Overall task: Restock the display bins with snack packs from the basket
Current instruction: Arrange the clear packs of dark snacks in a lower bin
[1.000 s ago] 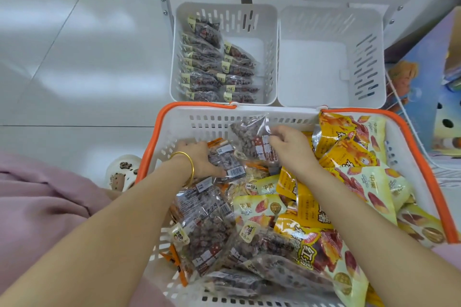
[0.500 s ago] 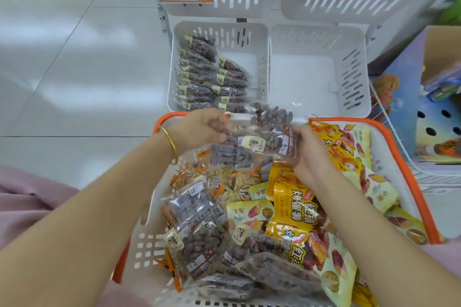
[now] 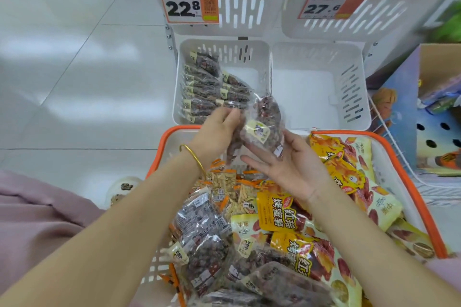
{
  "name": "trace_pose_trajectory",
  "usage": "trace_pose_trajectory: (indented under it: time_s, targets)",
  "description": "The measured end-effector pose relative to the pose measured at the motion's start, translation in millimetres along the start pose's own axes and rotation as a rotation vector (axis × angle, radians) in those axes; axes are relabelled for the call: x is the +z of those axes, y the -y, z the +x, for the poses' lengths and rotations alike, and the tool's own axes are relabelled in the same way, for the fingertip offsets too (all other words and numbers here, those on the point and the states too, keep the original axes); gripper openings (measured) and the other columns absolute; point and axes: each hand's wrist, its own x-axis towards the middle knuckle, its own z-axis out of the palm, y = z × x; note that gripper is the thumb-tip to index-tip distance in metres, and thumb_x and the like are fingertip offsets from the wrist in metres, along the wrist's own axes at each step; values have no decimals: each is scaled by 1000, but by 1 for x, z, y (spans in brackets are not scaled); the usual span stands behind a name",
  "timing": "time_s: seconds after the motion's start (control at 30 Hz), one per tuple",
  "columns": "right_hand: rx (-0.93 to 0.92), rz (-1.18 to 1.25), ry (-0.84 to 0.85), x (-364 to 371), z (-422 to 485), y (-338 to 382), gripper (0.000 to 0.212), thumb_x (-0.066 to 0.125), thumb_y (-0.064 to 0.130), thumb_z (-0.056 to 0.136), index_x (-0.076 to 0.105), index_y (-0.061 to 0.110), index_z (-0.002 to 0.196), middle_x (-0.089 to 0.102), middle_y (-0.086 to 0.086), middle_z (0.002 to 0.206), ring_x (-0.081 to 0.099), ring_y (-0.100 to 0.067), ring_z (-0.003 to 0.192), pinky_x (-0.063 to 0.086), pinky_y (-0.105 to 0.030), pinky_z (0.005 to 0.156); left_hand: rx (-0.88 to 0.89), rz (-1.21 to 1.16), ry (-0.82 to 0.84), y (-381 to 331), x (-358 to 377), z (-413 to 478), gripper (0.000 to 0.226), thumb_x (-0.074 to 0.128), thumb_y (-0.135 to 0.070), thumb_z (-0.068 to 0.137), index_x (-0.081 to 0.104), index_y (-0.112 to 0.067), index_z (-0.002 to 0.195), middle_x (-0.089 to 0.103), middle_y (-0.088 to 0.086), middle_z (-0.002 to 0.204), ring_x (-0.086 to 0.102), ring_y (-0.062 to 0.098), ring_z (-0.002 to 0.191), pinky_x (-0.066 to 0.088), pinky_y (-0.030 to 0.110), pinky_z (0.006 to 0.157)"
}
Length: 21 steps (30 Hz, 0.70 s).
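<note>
A white basket with an orange rim [image 3: 402, 175] holds several snack packs: clear ones with dark pieces [image 3: 204, 239] on the left, yellow ones [image 3: 277, 209] on the right. My left hand [image 3: 217, 132] grips clear packs of dark snacks [image 3: 265, 119] above the basket's far edge, in front of the lower left display bin [image 3: 224, 45]. That bin holds several of the same packs [image 3: 199, 87] in rows. My right hand [image 3: 287, 167] is spread, its fingers touching the lifted packs from below. The lower right bin [image 3: 316, 48] has nothing in it.
Two upper white bins carry price tags, 22.8 [image 3: 188, 6] and 27.6 [image 3: 324, 6]. A printed cardboard box [image 3: 429, 117] stands at the right. Pink cloth [image 3: 37, 212] and a shoe [image 3: 122, 189] lie at the left on the pale tiled floor.
Both hands rose out of the basket with clear packs of dark snacks and carried them toward the lower left bin. My right hand went from gripping the packs to a spread palm under them.
</note>
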Motion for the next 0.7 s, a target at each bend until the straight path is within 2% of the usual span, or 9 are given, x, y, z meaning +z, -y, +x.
trace_pose_trajectory:
  time_s: [0.07,0.17,0.23,0.3,0.4,0.5,0.57,0.63,0.7]
  targets:
    - [-14,-106,30,4,0,0,25,57,26,79,78,16,88,70,-12,111,67,-33,102,45,-59,91,-136,-215,142,1,0,-1,61,40,-60,90,53,-12,126,62,9,120,58,19,112,45,37,99]
    - [-31,-119,85,3,2,2,38,74,28,58,77,14,93,68,-13,115,65,-32,106,45,-55,94,-76,-344,275,5,-7,-5,54,47,-58,85,62,-12,107,69,1,94,63,10,85,49,22,84]
    - [-25,-89,82,-1,4,2,51,83,27,54,75,11,102,64,-16,122,61,-34,112,44,-55,96,-24,-359,301,10,-8,-4,59,56,-55,79,61,-7,112,65,5,94,59,10,80,47,23,82]
    - [-17,-66,65,-2,4,3,49,79,27,62,73,8,107,61,-18,126,59,-35,115,45,-55,95,-21,-427,287,11,-9,-5,46,59,-38,87,58,-4,119,61,7,90,55,10,72,47,20,70]
    - [-25,-59,14,-1,1,3,33,50,29,84,79,12,88,69,-16,110,68,-32,99,47,-54,90,-49,-431,267,13,-10,-4,22,48,-23,96,62,-8,103,61,-1,71,55,3,55,45,15,56]
    - [0,-71,-27,1,0,4,37,46,30,85,75,11,100,67,-17,115,66,-34,104,51,-52,88,-103,-415,188,12,-12,-2,44,46,-43,95,65,-4,104,72,8,93,68,19,86,52,29,82]
    - [7,-134,-73,1,-1,8,37,49,31,83,65,10,110,69,-14,111,69,-30,96,59,-43,75,-177,-455,150,14,-14,3,58,49,-57,86,62,-9,116,67,11,116,60,28,112,42,46,101]
    - [-7,-281,-157,0,-3,16,26,50,30,88,64,12,100,72,-6,89,71,-19,72,59,-30,53,-226,-479,141,12,-16,6,58,46,-57,89,59,-12,122,63,12,123,56,27,114,39,50,104]
    - [-37,-406,-219,-1,-5,25,22,49,26,94,65,12,90,70,-2,74,66,-15,58,55,-26,45,-241,-513,150,11,-18,9,46,40,-49,96,61,-14,118,64,12,122,55,27,108,41,47,103]
